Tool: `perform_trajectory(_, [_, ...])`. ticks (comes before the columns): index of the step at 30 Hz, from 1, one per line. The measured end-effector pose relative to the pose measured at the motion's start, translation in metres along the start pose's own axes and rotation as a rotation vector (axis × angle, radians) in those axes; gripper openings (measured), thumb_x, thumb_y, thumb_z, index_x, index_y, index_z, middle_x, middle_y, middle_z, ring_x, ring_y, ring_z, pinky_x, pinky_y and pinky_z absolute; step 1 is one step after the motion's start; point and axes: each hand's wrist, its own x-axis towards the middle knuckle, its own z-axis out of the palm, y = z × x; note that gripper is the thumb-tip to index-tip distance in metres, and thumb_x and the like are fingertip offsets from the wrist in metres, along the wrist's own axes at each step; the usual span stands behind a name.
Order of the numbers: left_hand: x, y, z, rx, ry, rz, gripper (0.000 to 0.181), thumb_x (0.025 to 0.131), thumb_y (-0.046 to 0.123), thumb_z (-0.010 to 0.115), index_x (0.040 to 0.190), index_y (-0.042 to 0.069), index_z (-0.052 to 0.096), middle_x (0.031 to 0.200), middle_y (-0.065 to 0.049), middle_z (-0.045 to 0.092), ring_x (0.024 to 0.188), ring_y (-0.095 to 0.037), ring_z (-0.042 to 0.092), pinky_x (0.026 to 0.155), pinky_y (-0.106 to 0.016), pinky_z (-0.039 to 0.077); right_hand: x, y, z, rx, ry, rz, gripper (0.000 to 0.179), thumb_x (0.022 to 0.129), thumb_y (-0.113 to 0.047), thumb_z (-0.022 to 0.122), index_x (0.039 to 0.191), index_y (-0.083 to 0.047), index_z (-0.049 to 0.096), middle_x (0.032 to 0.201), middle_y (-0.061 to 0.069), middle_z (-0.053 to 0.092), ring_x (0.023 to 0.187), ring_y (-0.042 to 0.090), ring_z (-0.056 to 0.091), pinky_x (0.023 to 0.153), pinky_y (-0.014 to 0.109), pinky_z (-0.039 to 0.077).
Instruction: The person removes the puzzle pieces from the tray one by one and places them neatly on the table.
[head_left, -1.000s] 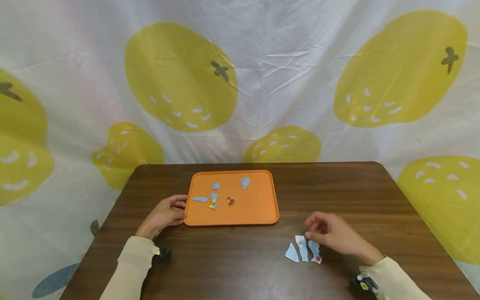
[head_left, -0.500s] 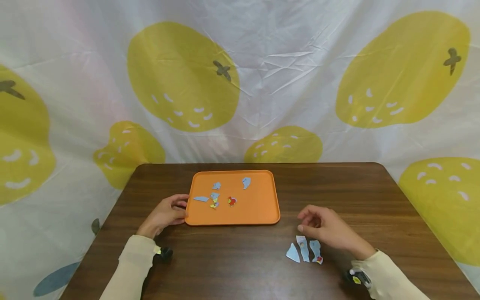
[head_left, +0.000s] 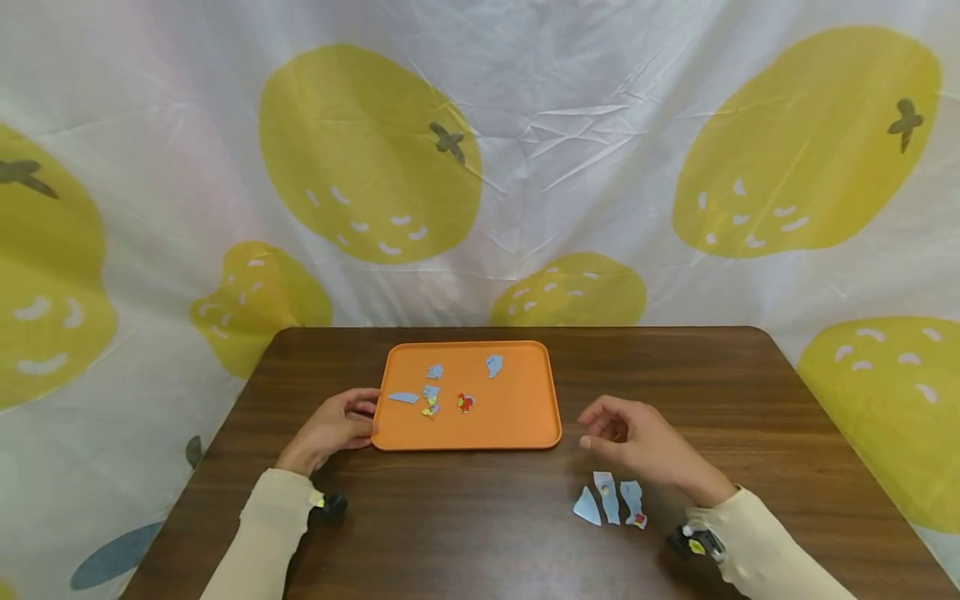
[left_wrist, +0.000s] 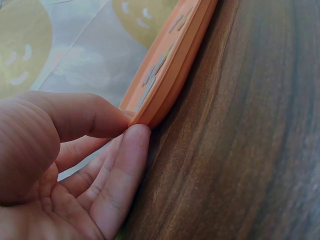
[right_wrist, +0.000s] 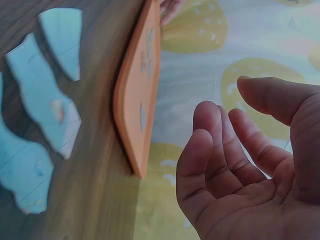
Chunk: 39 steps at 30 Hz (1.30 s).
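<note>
My left hand (head_left: 330,429) holds the left rim of a shallow orange tray (head_left: 517,425), thumb above the edge and a finger beneath, as the left wrist view shows. Several flat cut-out pieces lie scattered in the tray, among them a red one (head_left: 467,403) and a pale blue one (head_left: 494,365). My right hand (head_left: 641,442) hovers right of the tray, fingers loosely curled with nothing between them. Below it on the table lie three light-blue pieces side by side: a triangular one (head_left: 587,507), a wavy strip (head_left: 607,498) and one with a red corner (head_left: 633,503).
The dark wooden table (head_left: 450,533) carries the tray and the pieces. Behind it hangs a white cloth (head_left: 525,200) with large yellow fruit prints. A small dark camera sits at each wrist, over cream sleeves (head_left: 765,533).
My right hand has moved up and left, away from the three pieces and toward the tray's right side. The left hand stays at the tray rim, and the pieces lie as before.
</note>
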Motion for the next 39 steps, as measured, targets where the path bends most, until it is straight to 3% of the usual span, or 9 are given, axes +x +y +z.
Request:
perform_trajectory(14, [0.0,0.001,0.001,-0.006,0.009,-0.001,0.066,0.085,-0.003,0.071,0.145,0.013,0.049,0.125,-0.017,0.051,0.093,-0.021,0.064,0.075,-0.036,0.06,0.028,-0.027,0.009,0.04,0.046,-0.065,0.022,0.087,-0.02,0.076,0.106,-0.025,0.065,0.086,-0.004,0.067,0.071,0.013,0.064,0.066,0.027,0.054])
perform_trajectory(18, [0.0,0.001,0.002,-0.009,0.01,-0.004,0.066,0.085,-0.003,0.07,0.145,0.013,0.048,0.125,-0.016,0.051,0.093,-0.021,0.064,0.075,-0.036,0.06,0.032,-0.048,0.008,0.046,0.041,-0.081,0.022,0.089,-0.015,0.074,0.108,-0.02,0.065,0.087,0.002,0.067,0.072,0.017,0.064,0.066,0.03,0.054])
perform_trajectory(29, [-0.002,0.004,0.002,-0.011,0.004,0.0,0.066,0.086,-0.003,0.069,0.146,0.011,0.047,0.125,-0.018,0.05,0.092,-0.02,0.064,0.075,-0.035,0.06,0.051,-0.039,0.019,0.096,0.04,-0.102,0.025,0.089,-0.033,0.074,0.112,-0.029,0.064,0.091,-0.005,0.067,0.076,0.015,0.065,0.066,0.03,0.055])
perform_trajectory(39, [-0.001,0.002,0.002,-0.004,0.018,-0.009,0.066,0.085,-0.003,0.07,0.145,0.013,0.048,0.124,-0.016,0.052,0.094,-0.021,0.064,0.076,-0.036,0.06,0.074,-0.039,0.028,0.117,0.084,-0.107,0.023,0.09,-0.028,0.074,0.111,-0.025,0.065,0.091,-0.005,0.068,0.082,0.015,0.064,0.07,0.033,0.055])
